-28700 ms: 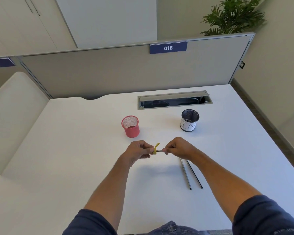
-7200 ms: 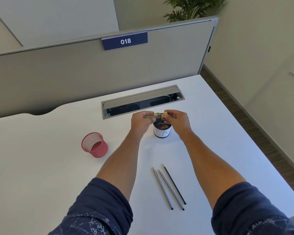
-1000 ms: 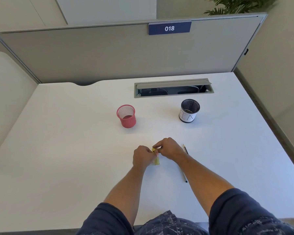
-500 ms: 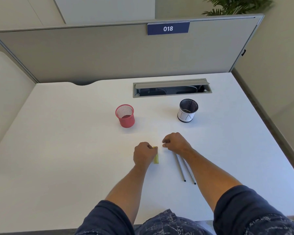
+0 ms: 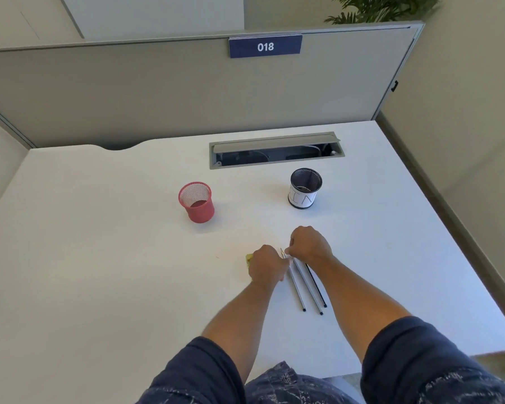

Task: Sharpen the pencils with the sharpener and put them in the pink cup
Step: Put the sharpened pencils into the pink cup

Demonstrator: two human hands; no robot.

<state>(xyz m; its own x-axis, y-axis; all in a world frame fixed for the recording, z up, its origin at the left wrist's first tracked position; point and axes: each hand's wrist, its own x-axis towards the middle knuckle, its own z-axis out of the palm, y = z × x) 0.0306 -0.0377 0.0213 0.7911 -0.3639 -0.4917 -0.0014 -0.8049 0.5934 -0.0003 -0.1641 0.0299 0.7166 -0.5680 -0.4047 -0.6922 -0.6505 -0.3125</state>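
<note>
Three pencils are being seen side by side on the white desk, trailing back from under both hands. Two mesh cups are being counted beyond the hands: the pink cup, ahead and left of the left hand, and a black-and-white cup ahead of the right hand. One yellow sharpener is being hidden almost wholly by the left hand; whether it is being grasped cannot be told. Half a second ago that hand was lying beside the sharpener, apart from the right; now the hands are meeting at the pencil tips, which the curled right fingers are pinching. A cable tray and the divider numbered 018 are lying farther ahead.
</note>
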